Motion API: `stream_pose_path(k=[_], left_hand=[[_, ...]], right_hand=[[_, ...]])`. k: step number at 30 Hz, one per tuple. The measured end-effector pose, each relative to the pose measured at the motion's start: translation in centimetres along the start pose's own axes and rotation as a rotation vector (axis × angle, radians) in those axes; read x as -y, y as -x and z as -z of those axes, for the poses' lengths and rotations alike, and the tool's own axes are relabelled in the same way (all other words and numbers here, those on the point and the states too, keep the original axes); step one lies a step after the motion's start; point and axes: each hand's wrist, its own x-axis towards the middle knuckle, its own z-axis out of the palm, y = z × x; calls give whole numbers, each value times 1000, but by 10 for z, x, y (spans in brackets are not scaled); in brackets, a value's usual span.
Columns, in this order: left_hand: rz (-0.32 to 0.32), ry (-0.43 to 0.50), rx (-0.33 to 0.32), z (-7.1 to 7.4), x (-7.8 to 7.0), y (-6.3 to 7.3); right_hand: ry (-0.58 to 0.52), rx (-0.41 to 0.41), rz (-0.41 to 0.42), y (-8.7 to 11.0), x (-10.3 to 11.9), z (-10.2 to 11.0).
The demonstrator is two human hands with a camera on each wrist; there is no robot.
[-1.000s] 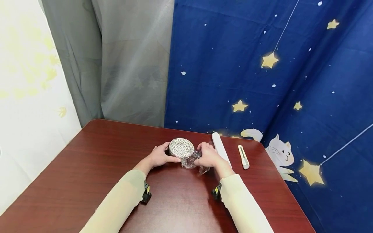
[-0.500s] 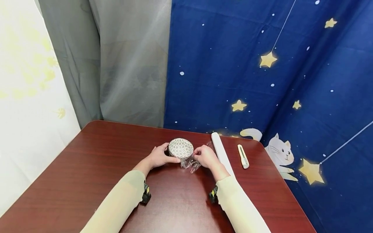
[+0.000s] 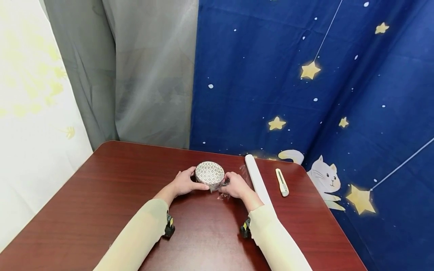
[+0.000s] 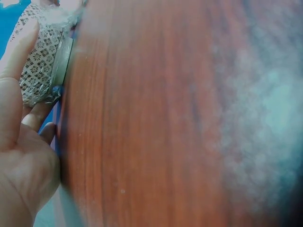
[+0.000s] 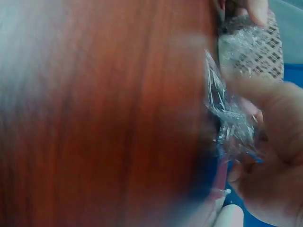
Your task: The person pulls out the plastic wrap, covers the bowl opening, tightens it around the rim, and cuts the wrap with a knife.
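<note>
A round tin (image 3: 209,172) with a small repeating pattern stands on the table in the head view. My left hand (image 3: 184,181) grips its left side, thumb along the near edge and fingers behind. Clear cling film covers part of the patterned side (image 4: 40,61) in the left wrist view. On the tin's right, my right hand (image 3: 235,185) pinches a crumpled bunch of cling film (image 5: 232,125) close against the side. That hand partly hides the bunch in the head view.
Right of the right hand lies a long white roll (image 3: 256,177), its near end under the forearm. Farther right is a cream utility knife (image 3: 282,183). Curtains (image 3: 156,75) hang behind the dark red table (image 3: 135,162).
My right hand has moved left, in against the tin, gathering the loose cling film into a smaller bunch. The left hand keeps its grip and the tin stays in place.
</note>
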Motion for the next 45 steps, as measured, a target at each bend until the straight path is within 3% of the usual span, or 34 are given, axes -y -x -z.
stream_pose_path(k=[3, 5, 8, 11, 18, 20, 26, 28, 32, 35, 37, 41, 45], left_hand=[[-1, 2, -2, 0, -1, -1], [-4, 3, -3, 0, -1, -2], [-7, 9, -2, -1, 0, -2], [-10, 2, 3, -1, 1, -3], [-18, -23, 7, -1, 1, -1], [-20, -26, 3, 0, 0, -1], [-18, -26, 15, -1, 1, -1], [-18, -24, 15, -1, 1, -1], [-18, -25, 12, -1, 1, -1], [-16, -23, 17, -2, 1, -1], [-15, -20, 19, -2, 1, -1], [-14, -19, 17, -1, 0, -1], [-15, -26, 22, -1, 1, -1]], right_hand=[[-54, -70, -17, 1, 7, 2], [-118, -88, -43, 10, 24, 15], [-215, -67, -95, 22, 48, 34], [-217, -39, -140, 27, 61, 45], [69, -42, -171, 3, 21, 20], [109, -47, -133, -3, 14, 14], [84, 27, -117, -12, 14, 11], [72, 18, -115, -15, 9, 4], [67, -74, -104, -12, 10, 1], [75, -179, -151, -8, 10, -2], [72, -204, -191, -2, 17, 2], [-10, -180, -201, 6, 30, 9], [-219, -130, -203, 21, 58, 28]])
